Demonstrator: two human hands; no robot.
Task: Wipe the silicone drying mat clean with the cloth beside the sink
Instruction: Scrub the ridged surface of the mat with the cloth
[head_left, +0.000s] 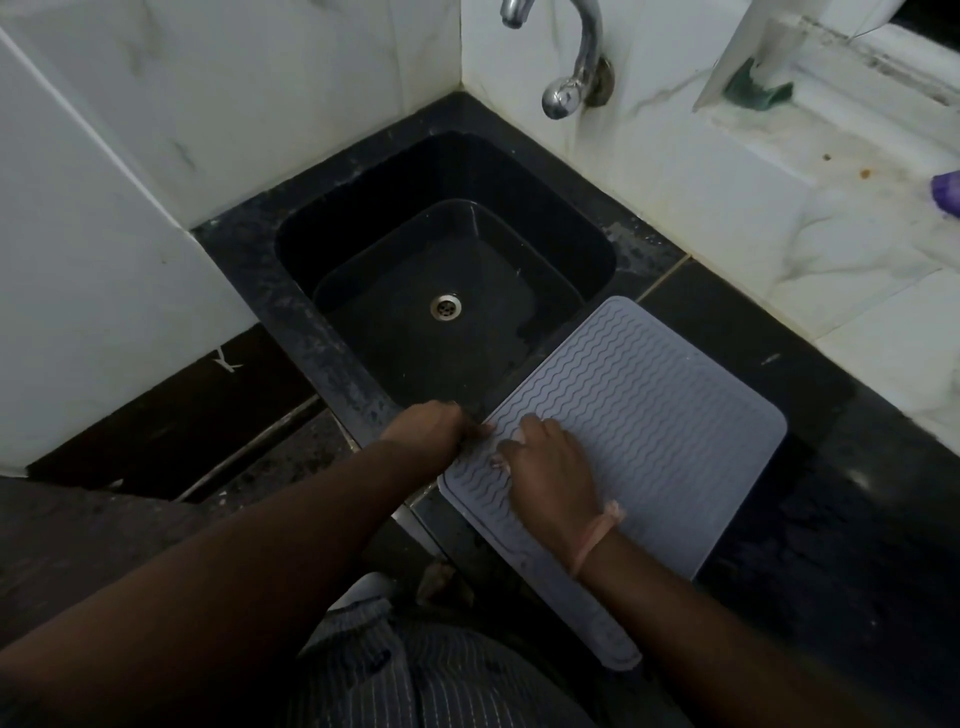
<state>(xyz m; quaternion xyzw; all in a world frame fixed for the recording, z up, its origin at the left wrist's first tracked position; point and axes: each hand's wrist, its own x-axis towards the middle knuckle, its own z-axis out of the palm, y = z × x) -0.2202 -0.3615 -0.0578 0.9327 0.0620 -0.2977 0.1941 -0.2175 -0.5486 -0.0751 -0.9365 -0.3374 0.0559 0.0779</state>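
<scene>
1. Location: pale grey rectangular silicone drying mat with wavy ribs (639, 415) lies flat on dark stone counter (779, 343), just right of black square sink (447, 291). Its left corner overhangs the sink rim; near end hangs over the counter's front edge.
2. Right hand (550, 467): palm down on mat's near-left area, fingers curled over a small whitish cloth (511, 451) and pressing it to the ribs. Only slivers of cloth show past the fingertips.
3. Left hand (431, 428): at mat's left edge by sink rim, fingers bunched together, apparently pinching the edge to steady it. Exact contact hard to confirm in low light.
4. Step in hand (judgement): wiping near-left portion; most of the mat surface lies beyond the hand, so the job looks far from finished.
5. Doing it well: keep the left-hand anchor, since silicone may creep on smooth stone. Run strokes along the rib channels, not only across, so cloth reaches the grooves. Work overlapping passes toward the far right corner. Support the overhanging near end; pressure there could flex it.
6. Hidden/unclear: cloth size and condition, mostly under the hand. Dirt or wetness on mat not discernible. Chrome wall tap (571, 67) cut off at top. Purple item (946, 192) at right edge cut off, unidentified.
</scene>
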